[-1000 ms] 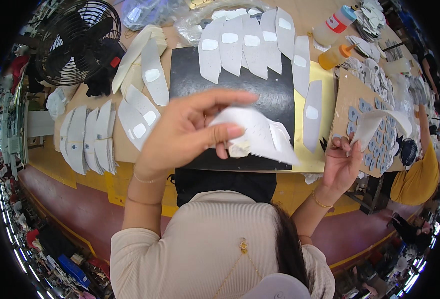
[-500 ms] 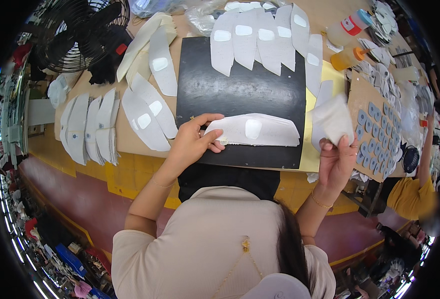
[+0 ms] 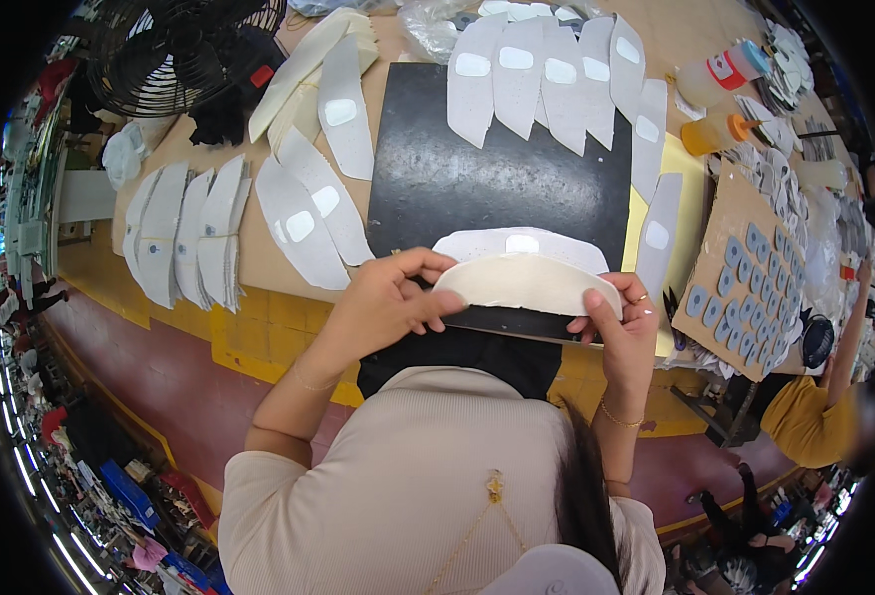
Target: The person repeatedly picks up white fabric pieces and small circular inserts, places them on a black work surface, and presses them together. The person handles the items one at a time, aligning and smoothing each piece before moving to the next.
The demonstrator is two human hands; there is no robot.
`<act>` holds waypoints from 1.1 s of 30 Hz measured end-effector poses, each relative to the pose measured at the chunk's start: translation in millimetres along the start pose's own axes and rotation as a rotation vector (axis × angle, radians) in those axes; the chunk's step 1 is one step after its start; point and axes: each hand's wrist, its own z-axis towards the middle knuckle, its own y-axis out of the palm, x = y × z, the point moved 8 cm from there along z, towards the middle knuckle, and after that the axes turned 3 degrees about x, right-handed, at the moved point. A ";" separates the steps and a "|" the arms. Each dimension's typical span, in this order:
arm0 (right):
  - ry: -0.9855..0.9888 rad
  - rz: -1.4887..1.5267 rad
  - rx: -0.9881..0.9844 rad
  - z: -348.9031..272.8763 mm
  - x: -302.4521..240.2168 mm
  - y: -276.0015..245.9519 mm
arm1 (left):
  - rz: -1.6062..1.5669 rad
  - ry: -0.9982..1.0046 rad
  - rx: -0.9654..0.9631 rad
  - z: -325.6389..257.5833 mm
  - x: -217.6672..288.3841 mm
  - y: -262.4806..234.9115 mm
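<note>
The cream piece [image 3: 527, 283] spans left to right above the black board's [image 3: 497, 178] near edge, left hand [image 3: 408, 293] gripping its left end, right hand [image 3: 621, 322] its right. The white piece [image 3: 492, 241] lies just beyond, roughly parallel.

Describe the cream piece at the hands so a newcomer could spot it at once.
Start at the big black board and go to its near edge. There, between the left hand and right hand, is the curved cream piece. Unlike the pale grey piece just beyond it, its visible side bears no white patch.
</note>
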 end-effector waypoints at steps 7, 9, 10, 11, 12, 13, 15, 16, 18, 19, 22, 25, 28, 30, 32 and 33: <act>0.059 -0.151 0.025 14.1 3.6 -5.7 | 0.024 -0.044 0.056 18.5 -7.5 -5.6; 0.039 -0.227 0.078 21.0 1.4 -9.6 | 0.083 -0.045 0.060 25.0 -9.5 -6.3; 0.018 -0.253 0.107 24.6 0.2 -10.5 | 0.105 -0.043 0.069 26.7 -8.5 -6.2; 0.000 -0.280 0.138 27.4 -0.6 -12.0 | 0.128 -0.043 0.076 28.5 -7.7 -5.6; -0.005 -0.301 0.146 29.9 -0.4 -12.6 | 0.151 -0.043 0.084 29.7 -7.1 -5.6; -0.009 -0.322 0.154 32.1 -0.2 -13.2 | 0.162 -0.039 0.091 31.1 -8.3 -6.1; -0.014 -0.346 0.161 33.5 1.5 -14.1 | 0.186 -0.033 0.104 34.0 -12.2 -7.1; -0.016 -0.349 0.159 33.9 2.7 -14.1 | 0.190 -0.034 0.105 34.4 -11.8 -7.1; -0.019 -0.356 0.157 35.0 4.9 -13.9 | 0.199 -0.039 0.114 34.4 -12.0 -7.7; -0.021 -0.360 0.160 35.2 5.5 -14.1 | 0.199 -0.036 0.112 34.8 -13.2 -7.7; -0.011 -0.374 0.163 35.7 6.6 -14.0 | 0.209 -0.031 0.110 35.7 -16.3 -7.8; -0.009 -0.390 0.164 36.2 7.1 -13.9 | 0.229 -0.028 0.112 35.5 -14.3 -6.9; -0.029 -0.399 0.184 35.7 6.7 -14.1 | 0.253 -0.015 0.111 35.6 -14.1 -6.6; -0.041 -0.410 0.200 35.4 6.5 -14.6 | 0.264 0.002 0.112 36.5 -15.6 -6.1; -0.046 -0.425 0.210 35.3 7.7 -15.2 | 0.274 0.013 0.118 36.5 -15.0 -5.6; -0.049 -0.432 0.214 35.3 7.3 -14.9 | 0.279 0.019 0.121 36.5 -14.6 -5.4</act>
